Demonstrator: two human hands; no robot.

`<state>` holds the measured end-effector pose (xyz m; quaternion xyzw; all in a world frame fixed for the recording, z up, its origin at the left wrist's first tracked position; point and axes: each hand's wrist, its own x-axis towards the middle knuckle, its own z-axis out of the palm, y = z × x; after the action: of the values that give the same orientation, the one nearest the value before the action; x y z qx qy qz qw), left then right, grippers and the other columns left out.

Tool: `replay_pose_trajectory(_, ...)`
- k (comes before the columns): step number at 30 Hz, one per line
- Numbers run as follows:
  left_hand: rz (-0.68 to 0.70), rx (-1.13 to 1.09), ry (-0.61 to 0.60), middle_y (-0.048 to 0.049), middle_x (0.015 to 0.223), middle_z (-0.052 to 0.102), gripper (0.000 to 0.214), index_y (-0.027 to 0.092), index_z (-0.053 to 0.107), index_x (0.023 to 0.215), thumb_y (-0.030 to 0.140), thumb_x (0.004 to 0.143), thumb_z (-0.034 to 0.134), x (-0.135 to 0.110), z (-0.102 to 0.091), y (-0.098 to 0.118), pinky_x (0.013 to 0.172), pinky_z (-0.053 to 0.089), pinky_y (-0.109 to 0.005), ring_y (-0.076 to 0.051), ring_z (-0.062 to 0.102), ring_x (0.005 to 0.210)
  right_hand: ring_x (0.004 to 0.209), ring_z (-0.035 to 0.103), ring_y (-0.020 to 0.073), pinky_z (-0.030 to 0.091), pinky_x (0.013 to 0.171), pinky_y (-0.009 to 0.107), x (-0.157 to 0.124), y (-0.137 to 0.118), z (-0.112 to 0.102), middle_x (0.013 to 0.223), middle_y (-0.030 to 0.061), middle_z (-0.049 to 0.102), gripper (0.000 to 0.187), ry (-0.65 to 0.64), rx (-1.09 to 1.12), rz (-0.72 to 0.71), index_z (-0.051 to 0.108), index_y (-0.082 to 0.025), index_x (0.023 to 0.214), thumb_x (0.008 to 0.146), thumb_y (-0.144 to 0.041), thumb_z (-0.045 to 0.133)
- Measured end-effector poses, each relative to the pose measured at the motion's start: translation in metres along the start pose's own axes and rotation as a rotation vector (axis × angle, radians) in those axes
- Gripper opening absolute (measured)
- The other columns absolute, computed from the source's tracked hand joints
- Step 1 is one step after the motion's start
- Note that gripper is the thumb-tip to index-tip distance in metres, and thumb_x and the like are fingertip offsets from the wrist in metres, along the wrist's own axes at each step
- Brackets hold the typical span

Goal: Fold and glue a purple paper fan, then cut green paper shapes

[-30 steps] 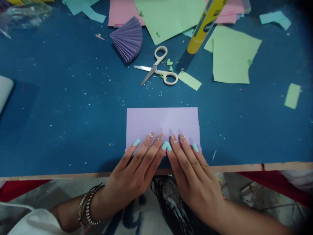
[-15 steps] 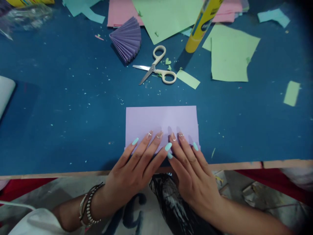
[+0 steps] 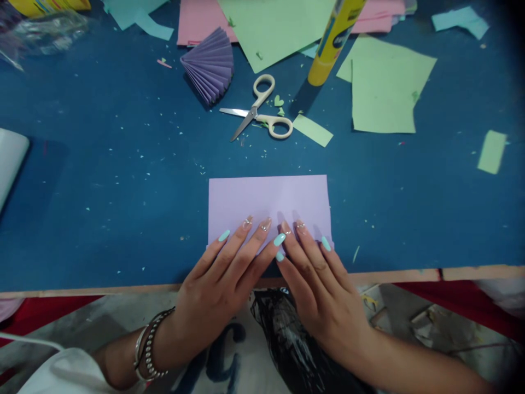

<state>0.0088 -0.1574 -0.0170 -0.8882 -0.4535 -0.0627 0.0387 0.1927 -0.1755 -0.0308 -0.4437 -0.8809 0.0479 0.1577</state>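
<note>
A light purple sheet of paper (image 3: 246, 200) lies flat by the near edge of the blue table, its near edge folded over in a narrow strip. My left hand (image 3: 223, 284) rests on its lower left part, fingers stretched out and pressing down. On the lower right part lies my right hand (image 3: 320, 279), its fingers also extended flat. The fingertips of both hands almost meet at the middle of the sheet. My palms and fingers cover most of the folded strip.
Beyond the sheet lie open scissors (image 3: 254, 111), a pleated purple paper fan (image 3: 211, 68) and a small green strip (image 3: 313, 130). A yellow glue stick (image 3: 328, 54) stands upright. Green sheets (image 3: 383, 96), pink paper (image 3: 197, 24) and blue scraps (image 3: 461, 21) lie farther back on the blue table (image 3: 102, 164).
Both hands stay on the purple sheet in nearly the same pose. The whole view has shifted slightly; nothing on the table has visibly moved.
</note>
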Motion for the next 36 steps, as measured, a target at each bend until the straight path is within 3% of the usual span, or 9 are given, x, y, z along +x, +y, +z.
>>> replay_pose_trajectory(12,-0.025,-0.012,0.022,0.0015,0.141,0.036,0.041,0.016,0.041,0.132,0.015,0.092,0.035,0.001,-0.001,0.002,0.111,0.019,-0.031,-0.017,0.037,0.127,0.131,0.027,0.0286,0.029,0.103,0.043,0.002,-0.001,-0.002,0.141,0.0146,0.034,0.030,-0.016,-0.011,0.015,0.046,-0.014,0.113,0.084,-0.007,0.042)
replay_pose_trajectory(24,-0.029,0.017,0.030,0.0022,0.140,0.037,0.042,0.016,0.039,0.134,0.020,0.092,0.038,-0.002,0.004,0.003,0.112,0.015,-0.030,-0.015,0.036,0.128,0.124,0.033,0.0412,0.039,0.090,0.051,0.016,-0.016,-0.018,0.137,0.0285,0.031,0.032,-0.146,-0.269,-0.032,0.038,-0.006,0.117,0.090,-0.008,0.021)
replay_pose_trajectory(36,-0.028,0.016,0.038,0.0019,0.140,0.038,0.042,0.016,0.039,0.133,0.019,0.091,0.039,-0.003,0.004,0.003,0.111,0.017,-0.031,-0.015,0.037,0.127,0.125,0.033,0.0406,0.038,0.090,0.051,0.015,-0.016,-0.016,0.137,0.0276,0.031,0.030,-0.143,-0.284,-0.025,0.037,-0.007,0.116,0.091,-0.008,0.021)
